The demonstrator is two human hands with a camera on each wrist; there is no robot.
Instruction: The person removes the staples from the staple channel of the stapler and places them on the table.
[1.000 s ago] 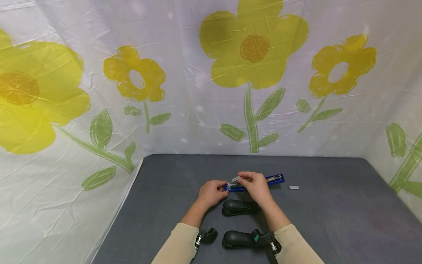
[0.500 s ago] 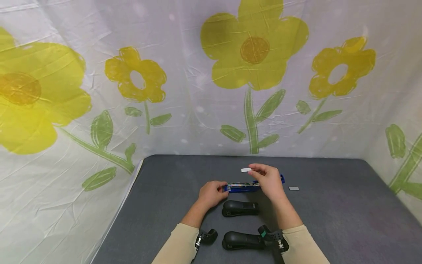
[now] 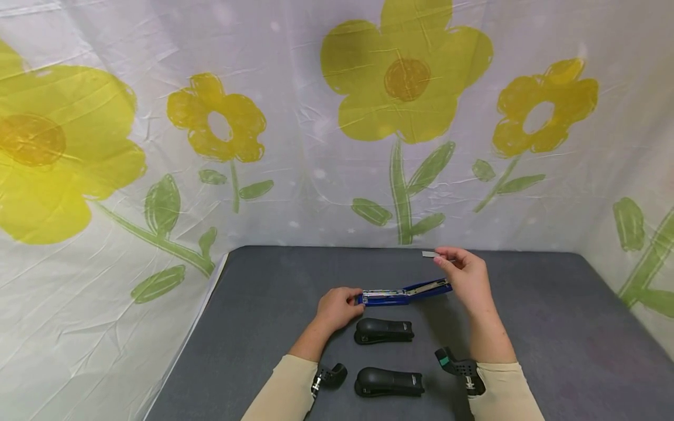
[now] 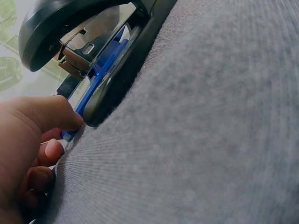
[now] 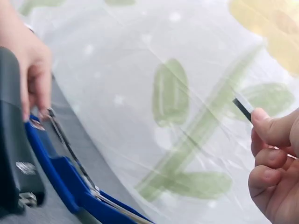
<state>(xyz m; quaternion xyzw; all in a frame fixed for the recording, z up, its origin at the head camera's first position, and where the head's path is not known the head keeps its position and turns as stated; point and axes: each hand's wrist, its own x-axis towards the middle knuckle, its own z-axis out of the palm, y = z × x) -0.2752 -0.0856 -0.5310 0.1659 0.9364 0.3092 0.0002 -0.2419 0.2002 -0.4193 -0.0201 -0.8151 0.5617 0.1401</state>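
A blue stapler (image 3: 387, 300) lies folded wide open on the table, its metal magazine showing and its top arm swung out to the right. My left hand (image 3: 338, 307) holds its left end between thumb and fingers; in the left wrist view that blue end shows at my fingertips, partly behind a black stapler. Up and to the right, off the table, my right hand (image 3: 467, 276) pinches a short grey strip of staples (image 3: 429, 254). In the right wrist view the strip (image 5: 243, 110) sticks out past thumb and forefinger, with the other fingers curled beneath.
Two black staplers, a nearer one (image 3: 389, 382) and a farther one (image 3: 383, 331), lie between my forearms on the dark grey table (image 3: 253, 351). A flower-printed cloth (image 3: 295, 193) hangs behind the table's far edge.
My right hand has moved from over the stapler up and to the right, carrying the staple strip. The grey piece on the table at right is now behind that hand. My left hand stays put.
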